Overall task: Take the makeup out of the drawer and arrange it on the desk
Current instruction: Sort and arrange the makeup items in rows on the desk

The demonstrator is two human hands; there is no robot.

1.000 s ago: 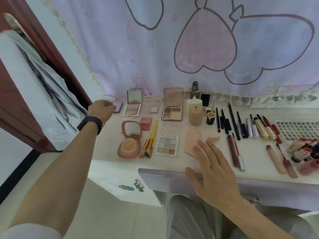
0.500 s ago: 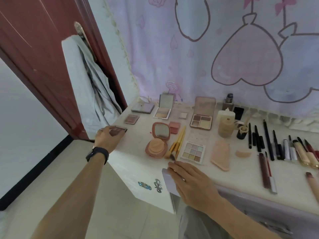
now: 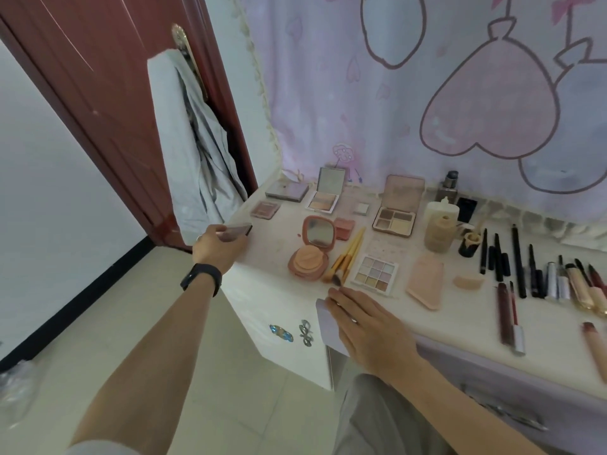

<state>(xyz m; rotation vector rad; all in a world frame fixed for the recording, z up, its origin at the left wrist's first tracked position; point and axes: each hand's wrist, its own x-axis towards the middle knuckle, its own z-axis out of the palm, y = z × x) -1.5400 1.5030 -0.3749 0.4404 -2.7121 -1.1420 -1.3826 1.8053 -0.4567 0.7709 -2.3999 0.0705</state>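
My left hand (image 3: pixel 219 244) grips a flat dark mauve palette (image 3: pixel 237 230) at the left front edge of the white desk (image 3: pixel 282 244). My right hand (image 3: pixel 366 326) lies flat with straight fingers on the top edge of the lilac drawer front (image 3: pixel 326 326). Makeup is laid out on the desk: a small pink blush pan (image 3: pixel 265 209), a grey compact (image 3: pixel 287 190), a mirrored highlighter palette (image 3: pixel 325 193), a round peach cushion compact (image 3: pixel 311 251), yellow brushes (image 3: pixel 346 256), a nine-pan eyeshadow palette (image 3: pixel 374 274) and a brown four-pan palette (image 3: pixel 395 211).
Further right lie a beige foundation bottle (image 3: pixel 439 233), a pink puff case (image 3: pixel 425 280), and rows of pencils, mascaras and lip tubes (image 3: pixel 525 270). A red-brown door (image 3: pixel 108 93) with a grey garment (image 3: pixel 193 159) hanging on its handle stands left. A pink curtain (image 3: pixel 427 77) backs the desk.
My view swung left and closer. My left hand came back from the desk's rear corner to its front left edge holding the dark palette. My right hand slid left along the drawer front.
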